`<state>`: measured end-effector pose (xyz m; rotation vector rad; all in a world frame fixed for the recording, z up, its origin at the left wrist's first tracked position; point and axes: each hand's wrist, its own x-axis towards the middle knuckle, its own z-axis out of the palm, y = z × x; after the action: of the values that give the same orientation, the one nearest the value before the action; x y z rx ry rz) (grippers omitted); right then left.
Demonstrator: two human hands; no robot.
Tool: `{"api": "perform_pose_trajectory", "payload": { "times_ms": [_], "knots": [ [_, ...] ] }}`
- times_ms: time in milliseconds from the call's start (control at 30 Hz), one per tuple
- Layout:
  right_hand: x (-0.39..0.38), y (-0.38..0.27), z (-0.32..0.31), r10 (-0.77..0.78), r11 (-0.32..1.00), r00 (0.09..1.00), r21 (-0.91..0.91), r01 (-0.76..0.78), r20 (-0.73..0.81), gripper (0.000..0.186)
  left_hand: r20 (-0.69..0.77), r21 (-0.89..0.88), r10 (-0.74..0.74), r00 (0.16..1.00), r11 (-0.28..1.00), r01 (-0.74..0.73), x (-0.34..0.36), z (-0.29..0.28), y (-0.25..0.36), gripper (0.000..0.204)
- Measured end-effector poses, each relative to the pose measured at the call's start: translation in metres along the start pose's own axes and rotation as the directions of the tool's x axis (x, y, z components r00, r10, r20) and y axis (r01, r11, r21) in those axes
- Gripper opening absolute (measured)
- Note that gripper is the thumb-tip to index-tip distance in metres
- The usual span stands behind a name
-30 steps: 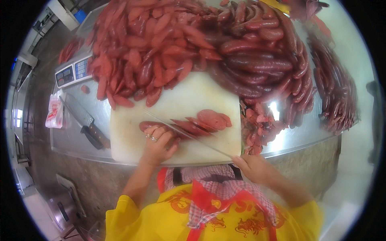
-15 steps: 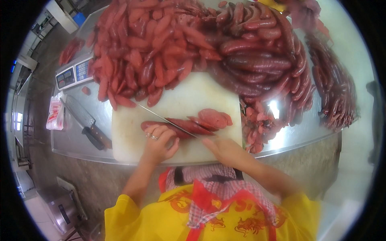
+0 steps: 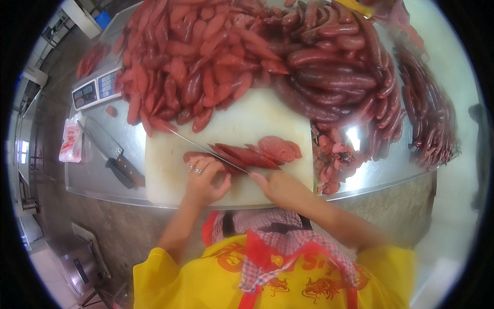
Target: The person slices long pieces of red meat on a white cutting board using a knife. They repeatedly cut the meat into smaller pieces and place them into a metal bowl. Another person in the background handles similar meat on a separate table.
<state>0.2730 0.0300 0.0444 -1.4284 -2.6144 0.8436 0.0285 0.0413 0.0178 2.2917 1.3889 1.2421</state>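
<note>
On the white cutting board [image 3: 278,108] lies a dark red sausage [image 3: 190,155], cut at a slant. My left hand [image 3: 206,181], with rings on a finger, is closed over its left end. My right hand [image 3: 282,188] grips a knife [image 3: 195,143]; its handle is hidden in the fist. The thin blade slants up and left across the sausage, just beyond my left fingertips. To the right of the blade, long slices [image 3: 257,157] lean on one another, and the farthest ones [image 3: 278,148] lie flatter with their cut faces up.
Behind the board rises a heap of slanted sausage pieces [image 3: 180,56], beside whole sausages [image 3: 334,77]. Trimmings [image 3: 337,159] lie right of the board, thinner sausages [image 3: 427,108] farther right. At left are a scale [image 3: 95,91], more knives [image 3: 121,167] and a plastic packet [image 3: 71,143].
The knife has moved slightly left along the sausage, my right hand with it. Another slice now leans on the right side of the blade. My left hand stays nearly in place.
</note>
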Motion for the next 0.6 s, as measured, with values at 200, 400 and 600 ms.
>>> {"api": "perform_pose_trajectory", "payload": {
  "times_ms": [200,400,600],
  "knots": [
    [-0.053,-0.004,-0.034,0.115,0.992,0.989,0.042,-0.119,0.092,0.035,-0.086,0.086,-0.028,0.996,0.996,0.036,-0.002,-0.007,0.001,0.028],
    [-0.132,-0.013,-0.063,0.386,0.901,0.889,0.106,-0.421,0.247,0.029,-0.075,0.078,-0.039,0.996,0.996,0.045,-0.004,-0.005,-0.002,0.03],
    [-0.006,-0.008,0.0,-0.085,0.989,0.993,-0.117,0.094,0.081,0.033,-0.065,0.05,-0.057,0.996,0.997,0.061,-0.008,-0.005,-0.001,0.029]
  ]
}}
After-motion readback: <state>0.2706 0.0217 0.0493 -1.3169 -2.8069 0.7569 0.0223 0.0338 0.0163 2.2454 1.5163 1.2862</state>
